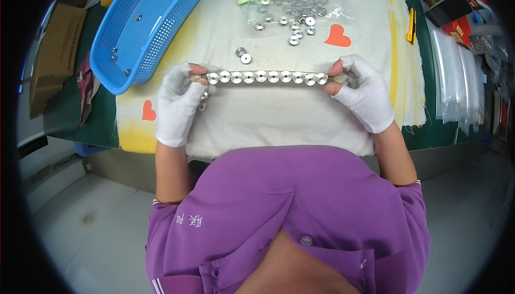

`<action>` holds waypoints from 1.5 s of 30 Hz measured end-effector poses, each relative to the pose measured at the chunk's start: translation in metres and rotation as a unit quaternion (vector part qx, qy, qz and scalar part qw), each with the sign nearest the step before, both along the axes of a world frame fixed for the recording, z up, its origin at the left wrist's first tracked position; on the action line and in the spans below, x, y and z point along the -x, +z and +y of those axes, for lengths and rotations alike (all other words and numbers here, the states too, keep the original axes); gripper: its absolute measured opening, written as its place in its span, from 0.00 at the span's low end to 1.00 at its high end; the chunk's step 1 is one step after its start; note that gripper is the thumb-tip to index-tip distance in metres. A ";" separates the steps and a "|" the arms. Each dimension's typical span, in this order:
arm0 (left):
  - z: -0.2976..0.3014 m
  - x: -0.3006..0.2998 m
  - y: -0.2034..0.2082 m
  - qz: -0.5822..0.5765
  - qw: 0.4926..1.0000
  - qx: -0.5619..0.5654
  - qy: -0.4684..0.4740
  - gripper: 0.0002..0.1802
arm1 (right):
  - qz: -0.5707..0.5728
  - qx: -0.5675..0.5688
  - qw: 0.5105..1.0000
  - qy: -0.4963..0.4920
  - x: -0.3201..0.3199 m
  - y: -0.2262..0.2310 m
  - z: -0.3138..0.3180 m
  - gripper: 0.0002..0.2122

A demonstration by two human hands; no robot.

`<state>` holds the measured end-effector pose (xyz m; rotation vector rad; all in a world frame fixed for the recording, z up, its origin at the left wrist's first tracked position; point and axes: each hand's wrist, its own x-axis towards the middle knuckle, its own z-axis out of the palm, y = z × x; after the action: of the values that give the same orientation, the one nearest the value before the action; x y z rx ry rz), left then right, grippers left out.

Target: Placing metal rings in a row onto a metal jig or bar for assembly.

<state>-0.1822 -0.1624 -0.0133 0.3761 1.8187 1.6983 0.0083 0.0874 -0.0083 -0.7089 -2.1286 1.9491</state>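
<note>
Between my hands is a straight row of several small round silver metal parts [260, 76], each with a dark centre hole, lined up side by side. My left hand [179, 98], in a white glove with bare fingertips, pinches the row's left end. At the right end, my right hand [362, 90], gloved the same way, grips it between thumb and finger. A thin strip or edge shows along the top of the row. Two loose round parts [245, 58] lie just beyond the row, and a couple more [202, 107] rest beside my left hand.
A blue perforated basket [115, 82] with a few metal parts stands at the far left. Farther back, a clear plastic bag [327, 4] spills many silver parts onto the white cloth [257, 122]. A yellow cutter knife [411, 26] and stacked clear bags [456, 79] lie right.
</note>
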 end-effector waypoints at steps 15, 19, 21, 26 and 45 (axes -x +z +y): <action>0.000 0.000 -0.001 -0.010 1.000 -0.019 0.006 0.09 | -0.021 0.008 1.000 -0.015 -0.001 0.000 0.001 0.12; -0.003 0.001 -0.003 0.001 1.000 0.005 -0.004 0.09 | -0.012 0.009 1.000 -0.015 -0.002 -0.001 0.001 0.12; -0.002 0.000 -0.003 0.008 1.000 0.005 0.001 0.09 | -0.017 0.028 0.999 -0.023 -0.002 0.000 0.002 0.11; -0.004 0.000 -0.004 0.026 0.999 0.020 -0.002 0.11 | -0.024 0.062 0.997 -0.027 -0.003 0.000 0.003 0.14; -0.007 0.002 -0.009 0.037 0.999 0.019 -0.017 0.09 | -0.028 0.047 0.998 -0.032 -0.003 -0.001 0.003 0.12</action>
<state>-0.1844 -0.1691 -0.0224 0.4570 1.8844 1.6434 0.0115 0.0909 -0.0095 -0.8476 -2.0293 2.0286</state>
